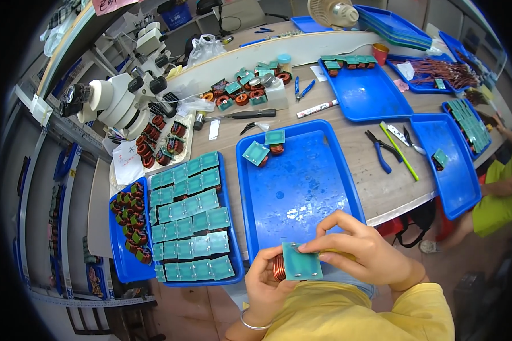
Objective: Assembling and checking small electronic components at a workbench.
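Low in front of me, my left hand [265,288] grips a copper-wound coil [279,267] with a square green circuit board [302,265] on it. The board's flat face is turned up, and small shiny pins show near its edges. My right hand [365,253] has its fingertips bent onto the board's upper right part; whether something tiny is between them cannot be made out. Beyond both hands is a blue tray [301,210] with two more board-topped coils, one of them tilted [256,153], at its far end.
To the left, a blue tray [238,271] holds rows of green boards, beside a tray of coils [132,224]. A microscope [116,99] stands at the back left. Blue pliers [379,154], a yellow-green stick [400,152] and more trays [375,108] lie rightward. Another person's yellow-green clothing [500,199] shows far right.
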A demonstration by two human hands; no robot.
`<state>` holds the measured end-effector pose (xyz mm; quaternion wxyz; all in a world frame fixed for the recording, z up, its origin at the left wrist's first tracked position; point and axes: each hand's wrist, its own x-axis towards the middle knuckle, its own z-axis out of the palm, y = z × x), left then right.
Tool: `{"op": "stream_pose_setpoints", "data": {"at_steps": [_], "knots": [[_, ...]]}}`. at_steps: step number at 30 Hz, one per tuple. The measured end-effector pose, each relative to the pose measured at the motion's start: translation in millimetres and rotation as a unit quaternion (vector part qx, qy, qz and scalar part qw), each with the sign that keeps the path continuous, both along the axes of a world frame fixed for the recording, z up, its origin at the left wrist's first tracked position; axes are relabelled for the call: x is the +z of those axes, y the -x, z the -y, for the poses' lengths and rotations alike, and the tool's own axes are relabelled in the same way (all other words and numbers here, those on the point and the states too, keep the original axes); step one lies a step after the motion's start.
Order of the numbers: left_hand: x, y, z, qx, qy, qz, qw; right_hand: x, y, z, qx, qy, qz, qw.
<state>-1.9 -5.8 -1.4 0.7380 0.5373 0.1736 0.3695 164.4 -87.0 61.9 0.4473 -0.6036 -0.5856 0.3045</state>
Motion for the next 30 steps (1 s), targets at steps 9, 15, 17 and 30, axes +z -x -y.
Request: {"op": "stream_pose_setpoints", "data": {"at_steps": [9, 15, 17, 30], "knots": [[-7, -3, 1, 0.051, -0.142, -0.061, 0.987, -7, 7, 1, -0.032, -0.028, 0.007, 0.999], [-5, 1, 4, 0.018, -0.085, -0.093, 0.992, -9, 4, 2, -0.135, -0.082, -0.065, 0.985], [-5, -2, 3, 0.014, -0.061, -0.059, 0.996, -7, 5, 3, -0.042, -0.048, -0.003, 0.998], [-2, -2, 2, 0.024, -0.049, -0.016, 0.998, -15, 7, 3, -0.055, -0.049, -0.001, 0.997]]}}
